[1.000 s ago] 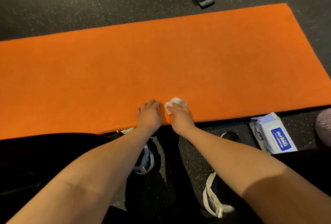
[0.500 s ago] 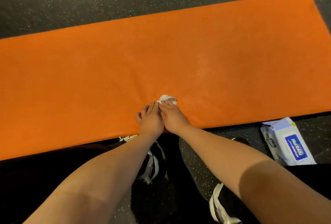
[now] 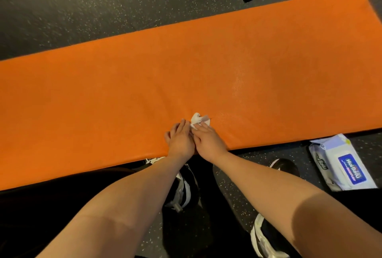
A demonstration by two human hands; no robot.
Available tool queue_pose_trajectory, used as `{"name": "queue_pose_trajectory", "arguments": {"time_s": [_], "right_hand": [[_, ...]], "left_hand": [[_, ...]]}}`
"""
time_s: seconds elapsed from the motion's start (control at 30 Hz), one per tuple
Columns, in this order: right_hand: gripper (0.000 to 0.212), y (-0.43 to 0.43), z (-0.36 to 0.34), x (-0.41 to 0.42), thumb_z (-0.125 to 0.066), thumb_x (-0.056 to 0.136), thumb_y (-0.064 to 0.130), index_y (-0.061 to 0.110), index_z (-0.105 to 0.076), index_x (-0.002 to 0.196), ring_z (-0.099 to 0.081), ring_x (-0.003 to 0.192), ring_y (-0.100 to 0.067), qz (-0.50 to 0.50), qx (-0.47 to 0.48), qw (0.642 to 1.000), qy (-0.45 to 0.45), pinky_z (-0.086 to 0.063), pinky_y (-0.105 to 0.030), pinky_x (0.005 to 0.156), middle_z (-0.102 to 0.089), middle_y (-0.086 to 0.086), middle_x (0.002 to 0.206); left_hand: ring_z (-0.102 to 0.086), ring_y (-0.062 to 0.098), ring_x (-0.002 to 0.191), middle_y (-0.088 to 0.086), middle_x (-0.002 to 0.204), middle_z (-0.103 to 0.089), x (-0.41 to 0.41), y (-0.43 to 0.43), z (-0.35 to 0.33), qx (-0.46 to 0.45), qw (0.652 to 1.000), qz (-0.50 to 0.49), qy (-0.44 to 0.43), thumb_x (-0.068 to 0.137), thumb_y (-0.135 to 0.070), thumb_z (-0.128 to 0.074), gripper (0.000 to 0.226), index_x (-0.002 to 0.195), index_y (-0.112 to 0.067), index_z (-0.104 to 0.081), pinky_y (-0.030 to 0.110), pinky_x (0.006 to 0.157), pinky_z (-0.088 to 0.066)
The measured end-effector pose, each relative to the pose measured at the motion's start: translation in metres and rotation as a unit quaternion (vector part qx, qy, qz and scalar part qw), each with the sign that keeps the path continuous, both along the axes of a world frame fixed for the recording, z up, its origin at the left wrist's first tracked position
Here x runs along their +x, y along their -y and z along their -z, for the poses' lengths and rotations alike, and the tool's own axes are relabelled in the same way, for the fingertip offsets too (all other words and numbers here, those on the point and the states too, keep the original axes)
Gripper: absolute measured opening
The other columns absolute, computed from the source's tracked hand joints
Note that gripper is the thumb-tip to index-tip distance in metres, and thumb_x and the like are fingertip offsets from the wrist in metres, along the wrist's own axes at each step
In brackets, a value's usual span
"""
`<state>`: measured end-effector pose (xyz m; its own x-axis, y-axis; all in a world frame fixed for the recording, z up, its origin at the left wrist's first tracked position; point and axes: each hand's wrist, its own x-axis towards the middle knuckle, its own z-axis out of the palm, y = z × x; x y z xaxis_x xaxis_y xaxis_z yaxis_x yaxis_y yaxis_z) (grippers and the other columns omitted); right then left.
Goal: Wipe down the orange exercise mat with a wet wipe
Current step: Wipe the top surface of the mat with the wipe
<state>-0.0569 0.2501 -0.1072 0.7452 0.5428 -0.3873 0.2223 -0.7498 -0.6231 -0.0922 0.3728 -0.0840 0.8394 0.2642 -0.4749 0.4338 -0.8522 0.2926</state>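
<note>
Orange exercise mat [image 3: 206, 71] runs left to right, most of it lying ahead and to either side. Near its front edge the bunched wet wipe [image 3: 199, 121] lies pressed under the straight fingers [image 3: 202, 128] of the right hand [image 3: 208, 141]. The left hand [image 3: 180, 142] rests flat alongside, fingers together.

both arms reach forward, bare. my left hand [image 3: 182, 141] and right hand [image 3: 208, 141] palm-down, side by side, touching, fingers fairly straight.

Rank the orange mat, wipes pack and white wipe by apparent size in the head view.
Largest: flat orange exercise mat.
Then: white plastic wipes pack, blue label.
Smallest: crumpled white wet wipe, partly under the right hand.
</note>
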Motion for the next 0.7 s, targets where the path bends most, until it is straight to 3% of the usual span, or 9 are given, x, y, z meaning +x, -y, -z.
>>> {"name": "queue_pose_trajectory", "arguments": {"time_s": [0.2, 0.37, 0.47, 0.57, 0.7], "right_hand": [[0.047, 0.006, -0.006, -0.003, -0.031, 0.108, 0.024, 0.026, -0.041, 0.154, -0.013, 0.154, -0.021, 0.118, -0.075, 0.989, 0.042, -0.008, -0.039, 0.124, -0.033, 0.005, 0.162], [0.044, -0.002, -0.016, -0.032, -0.030, 0.110, 0.027, 0.023, -0.046, 0.151, -0.015, 0.154, -0.016, 0.050, 0.007, 0.999, 0.017, -0.005, -0.031, 0.124, -0.034, 0.005, 0.162], [0.046, 0.016, -0.014, -0.026, -0.032, 0.108, 0.026, 0.027, -0.043, 0.152, -0.017, 0.154, -0.017, 0.047, -0.032, 0.997, 0.057, -0.006, -0.037, 0.124, -0.035, 0.005, 0.162], [0.049, 0.025, -0.014, -0.028, -0.031, 0.108, 0.026, 0.028, -0.034, 0.157, -0.010, 0.155, -0.019, 0.120, -0.098, 0.987, 0.050, -0.005, -0.040, 0.126, -0.027, 0.004, 0.165], [0.047, 0.009, -0.024, -0.050, -0.029, 0.110, 0.028, 0.024, -0.037, 0.156, -0.010, 0.155, -0.021, 0.088, -0.035, 0.995, 0.021, -0.009, -0.038, 0.126, -0.027, 0.003, 0.165]], "left_hand": [[-0.004, 0.022, 0.154, 0.000, 0.168, -0.009, -0.005, -0.002, -0.004, 0.004, 0.999, 0.033, -0.009, 0.105, -0.024, -0.037, 0.057, 0.159, -0.020, -0.022, 0.047, 0.122, -0.004], [0.000, 0.022, 0.155, 0.002, 0.169, -0.008, -0.014, -0.002, -0.003, -0.012, 0.999, 0.032, -0.001, 0.109, -0.029, -0.029, 0.052, 0.159, -0.020, -0.021, 0.047, 0.124, -0.001], [0.003, 0.021, 0.155, 0.001, 0.169, -0.006, -0.022, 0.001, -0.006, -0.027, 0.999, 0.031, -0.001, 0.108, -0.025, -0.034, 0.054, 0.160, -0.020, -0.021, 0.045, 0.124, 0.001], [0.005, 0.021, 0.155, 0.001, 0.169, -0.003, -0.030, 0.005, -0.009, -0.030, 0.999, 0.028, -0.007, 0.105, -0.019, -0.037, 0.057, 0.160, -0.020, -0.020, 0.044, 0.123, 0.004], [0.004, 0.021, 0.155, 0.002, 0.169, -0.005, -0.035, 0.006, -0.011, -0.038, 0.999, 0.035, 0.002, 0.107, -0.024, -0.033, 0.054, 0.160, -0.021, -0.021, 0.044, 0.123, 0.003]]}}
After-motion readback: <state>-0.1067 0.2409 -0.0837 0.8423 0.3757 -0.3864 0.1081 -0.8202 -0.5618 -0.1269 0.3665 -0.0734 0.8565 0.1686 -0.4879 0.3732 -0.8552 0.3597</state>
